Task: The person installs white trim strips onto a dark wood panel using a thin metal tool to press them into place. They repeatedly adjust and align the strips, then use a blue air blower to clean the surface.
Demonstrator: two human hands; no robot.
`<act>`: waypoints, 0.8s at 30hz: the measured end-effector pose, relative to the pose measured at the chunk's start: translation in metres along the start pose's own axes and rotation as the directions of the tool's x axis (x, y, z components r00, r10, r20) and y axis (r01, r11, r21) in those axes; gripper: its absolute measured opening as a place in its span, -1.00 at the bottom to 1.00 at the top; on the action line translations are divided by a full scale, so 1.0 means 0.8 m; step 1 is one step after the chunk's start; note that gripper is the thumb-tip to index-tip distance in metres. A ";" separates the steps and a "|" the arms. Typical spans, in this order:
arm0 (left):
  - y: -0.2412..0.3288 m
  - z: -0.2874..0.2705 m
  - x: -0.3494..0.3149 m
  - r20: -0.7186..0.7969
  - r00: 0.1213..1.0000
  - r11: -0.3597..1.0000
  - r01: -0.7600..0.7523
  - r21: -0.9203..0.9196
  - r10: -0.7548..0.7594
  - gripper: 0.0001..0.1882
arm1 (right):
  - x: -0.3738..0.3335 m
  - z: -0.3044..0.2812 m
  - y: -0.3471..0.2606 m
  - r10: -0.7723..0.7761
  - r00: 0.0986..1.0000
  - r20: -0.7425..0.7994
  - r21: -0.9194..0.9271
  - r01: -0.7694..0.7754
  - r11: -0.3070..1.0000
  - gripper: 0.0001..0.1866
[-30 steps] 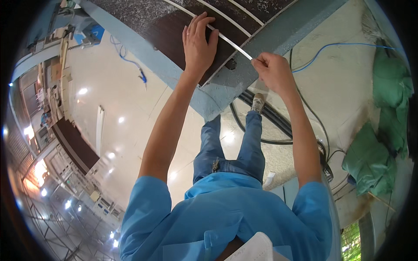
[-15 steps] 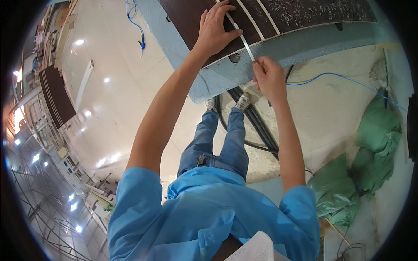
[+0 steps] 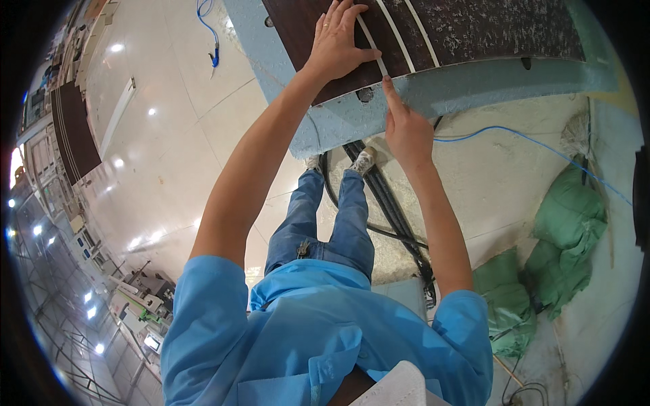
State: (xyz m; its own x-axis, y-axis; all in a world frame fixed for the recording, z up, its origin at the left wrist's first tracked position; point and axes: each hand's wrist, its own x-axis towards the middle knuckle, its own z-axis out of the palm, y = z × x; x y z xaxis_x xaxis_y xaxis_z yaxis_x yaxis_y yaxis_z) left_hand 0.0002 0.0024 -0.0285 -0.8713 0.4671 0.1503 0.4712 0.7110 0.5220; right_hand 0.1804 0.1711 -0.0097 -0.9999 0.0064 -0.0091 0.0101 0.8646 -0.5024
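Note:
A dark brown panel (image 3: 487, 37) with several pale inlaid strips lies on a blue-grey workbench (image 3: 467, 88). My left hand (image 3: 336, 46) rests open on it, fingers spread and thumb touching the nearest white strip (image 3: 366, 32). That strip lies along a line in the panel, its near end at the panel's front edge. There, the outstretched index finger of my right hand (image 3: 410, 132) presses against the strip's end. The other fingers of the right hand are curled under, and nothing shows in them.
Black hoses (image 3: 389, 196) run on the floor beneath the bench, beside my feet. At right, a blue air line (image 3: 501, 128) leads past green sacks (image 3: 562, 230). A blue air gun (image 3: 214, 57) lies at left, with another dark striped panel (image 3: 73, 132) farther left.
My right hand has let go of the strip's loose end and moved up to the panel edge. The strip's end, which stuck out past the edge, now lies down at it.

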 end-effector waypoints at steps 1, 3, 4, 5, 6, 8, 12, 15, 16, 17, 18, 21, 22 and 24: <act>0.000 0.000 -0.001 -0.003 1.000 1.000 0.010 -0.011 -0.010 0.04 | -0.001 0.002 0.000 0.004 1.000 0.006 -0.008 -0.004 1.000 -0.24; 0.001 0.001 -0.003 -0.015 1.000 0.999 0.027 -0.022 -0.027 0.02 | -0.002 0.005 0.001 -0.012 0.999 -0.041 0.020 0.013 1.000 -0.25; 0.002 0.003 -0.003 -0.026 0.999 0.999 0.029 -0.024 -0.030 0.02 | -0.001 0.006 0.002 -0.017 0.996 -0.084 0.024 0.019 1.000 -0.26; 0.003 0.004 -0.004 -0.034 0.999 0.999 0.032 -0.024 -0.033 0.01 | -0.001 0.007 0.004 -0.025 0.997 -0.079 0.039 0.028 0.999 -0.27; 0.004 0.005 -0.003 -0.040 0.999 0.999 0.029 -0.014 -0.030 0.01 | -0.001 0.008 0.006 -0.027 0.996 -0.086 0.045 0.031 0.998 -0.28; 0.005 0.005 -0.002 -0.042 0.999 0.999 0.031 -0.005 -0.031 0.01 | -0.001 0.008 0.008 -0.042 0.994 -0.105 0.084 0.051 0.995 -0.29; 0.008 0.002 -0.002 -0.034 0.999 0.999 0.042 -0.006 -0.042 0.01 | 0.001 0.004 0.009 -0.055 0.994 -0.091 0.159 0.069 0.985 -0.31; 0.008 0.001 -0.004 -0.019 0.998 0.998 0.052 -0.026 -0.052 0.00 | 0.001 0.000 0.005 -0.027 0.999 -0.038 0.084 0.030 0.996 -0.33; 0.008 0.002 -0.005 -0.024 0.998 0.998 0.055 -0.036 -0.056 -0.01 | 0.001 -0.001 0.003 -0.026 0.999 -0.024 0.054 0.027 0.998 -0.34; 0.007 0.003 -0.004 -0.029 0.998 0.997 0.056 -0.047 -0.058 -0.01 | 0.001 -0.001 0.002 -0.024 0.999 -0.039 0.037 0.026 0.999 -0.34; 0.008 0.003 -0.004 -0.039 0.997 0.997 0.059 -0.052 -0.061 -0.02 | 0.003 -0.002 0.002 -0.031 0.998 -0.051 0.029 0.032 0.999 -0.34; 0.014 0.001 -0.004 -0.094 0.994 0.996 0.050 -0.072 -0.056 -0.09 | 0.007 -0.001 0.002 -0.041 0.997 -0.071 0.078 0.046 0.996 -0.34; 0.020 -0.001 -0.007 -0.134 0.990 0.996 0.033 -0.085 -0.044 -0.14 | 0.008 -0.001 0.002 -0.042 0.996 -0.074 0.102 0.049 0.994 -0.34; 0.035 -0.009 -0.020 -0.193 0.981 0.997 0.006 -0.080 -0.021 -0.28 | 0.009 -0.003 0.003 -0.030 0.999 -0.039 0.086 0.033 0.996 -0.36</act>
State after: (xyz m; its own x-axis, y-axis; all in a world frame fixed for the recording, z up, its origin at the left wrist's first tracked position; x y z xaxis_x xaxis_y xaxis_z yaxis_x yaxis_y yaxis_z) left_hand 0.0261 0.0113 -0.0100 -0.8913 0.3418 0.2980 0.4535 0.6695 0.5884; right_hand 0.1732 0.1749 -0.0087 -0.9992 0.0005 0.0395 -0.0223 0.8177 -0.5752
